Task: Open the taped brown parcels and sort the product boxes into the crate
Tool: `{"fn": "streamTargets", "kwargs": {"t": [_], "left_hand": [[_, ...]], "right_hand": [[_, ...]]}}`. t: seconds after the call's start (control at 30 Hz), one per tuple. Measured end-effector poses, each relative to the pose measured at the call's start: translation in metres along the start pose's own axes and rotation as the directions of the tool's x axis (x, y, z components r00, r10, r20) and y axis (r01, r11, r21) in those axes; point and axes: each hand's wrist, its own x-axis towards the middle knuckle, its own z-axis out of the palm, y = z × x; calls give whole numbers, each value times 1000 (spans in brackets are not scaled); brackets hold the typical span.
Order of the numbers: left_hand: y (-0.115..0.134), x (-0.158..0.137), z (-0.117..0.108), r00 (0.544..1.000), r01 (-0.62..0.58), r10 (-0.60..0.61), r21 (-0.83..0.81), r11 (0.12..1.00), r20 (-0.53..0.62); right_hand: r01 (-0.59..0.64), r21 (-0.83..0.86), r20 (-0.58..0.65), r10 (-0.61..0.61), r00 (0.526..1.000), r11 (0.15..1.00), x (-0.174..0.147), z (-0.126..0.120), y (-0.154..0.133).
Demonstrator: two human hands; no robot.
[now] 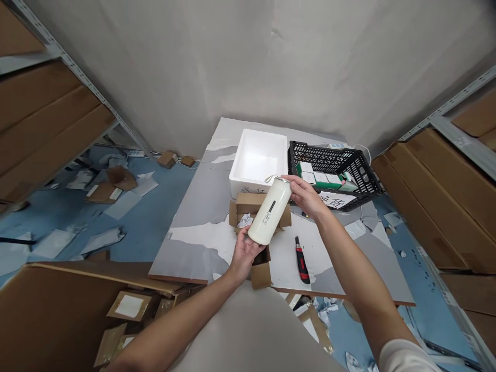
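A cream-white bottle (270, 211) with dark lettering and a strap at its silver-rimmed top is held tilted in both hands. My left hand (245, 253) grips its lower end from below. Around the top end, the fingers of my right hand (304, 194) are closed. Beneath the bottle lies an opened cardboard box (243, 200) with crumpled white paper (245, 220) inside; the bottle hides part of it. A red-and-black utility knife (302, 262) rests on the table to the right of the box.
Behind the box stand a white foam box (260, 155) and a black plastic crate (310, 151) holding small white-and-green boxes (321, 178). The table (186, 258) has a worn grey covering. A large carton (58, 305) with small boxes is at lower left. Shelves with cartons flank both sides; paper litters the floor.
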Motion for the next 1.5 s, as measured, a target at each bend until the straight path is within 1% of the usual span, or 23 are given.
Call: {"fn": "streamTargets", "kwargs": {"t": [0.07,0.13,0.2,0.27,0.33,0.47,0.57,0.7,0.87,0.97,1.07,1.13,1.2,1.27,1.33,1.37,1.4,1.43,1.5], "left_hand": [[0,1,3,999,31,-30,32,999,-16],[0,1,5,997,70,-69,29,997,-18],[-2,2,4,994,108,-108,-4,994,19],[-3,3,3,986,150,-148,-22,988,77],[-3,4,1,981,171,-168,-28,985,93],[0,6,1,992,127,-126,-30,991,29],[3,6,3,996,90,-91,13,996,17],[2,5,5,997,73,-71,116,991,-21],[-2,6,6,999,27,-24,149,988,-21],[-6,5,6,1000,13,-14,122,992,6],[-9,1,7,997,66,-67,35,997,46],[-10,-1,7,993,103,-102,-18,994,66],[-9,-2,6,992,101,-96,-51,994,80],[-8,-2,6,997,45,-42,-54,998,68],[-8,1,6,1000,-15,16,-14,1000,3],[-8,2,6,999,-30,31,12,999,-42],[-8,4,6,996,-29,31,29,999,-79],[-9,5,6,995,-16,18,28,999,-98],[-10,5,5,996,24,-27,-27,999,-83]], "right_hand": [[18,-38,-55,-21,998,999,-1,1,3],[45,-53,-76,-49,996,998,-2,2,7],[58,-27,-52,-60,997,998,-2,3,9],[42,15,-8,-42,999,999,-2,3,9],[21,52,2,-21,1000,998,-2,3,9],[17,114,-58,-11,998,993,0,7,10],[31,144,-82,-19,996,989,1,12,12],[37,119,-114,-24,993,992,4,16,16],[39,88,-140,-27,990,995,4,15,18],[46,119,-126,-31,991,992,0,15,15],[40,174,-93,-24,995,984,-5,16,10],[21,177,-93,-4,996,984,-7,16,8],[5,152,-120,14,993,988,-6,17,8],[9,105,-178,10,984,994,-4,19,9],[39,9,-253,-35,967,999,-3,22,10],[56,-45,-272,-67,960,997,-3,22,9],[73,-88,-265,-94,960,993,-3,23,8],[85,-111,-226,-108,968,990,-4,23,6],[74,-82,-88,-81,993,994,-6,21,0]]}}
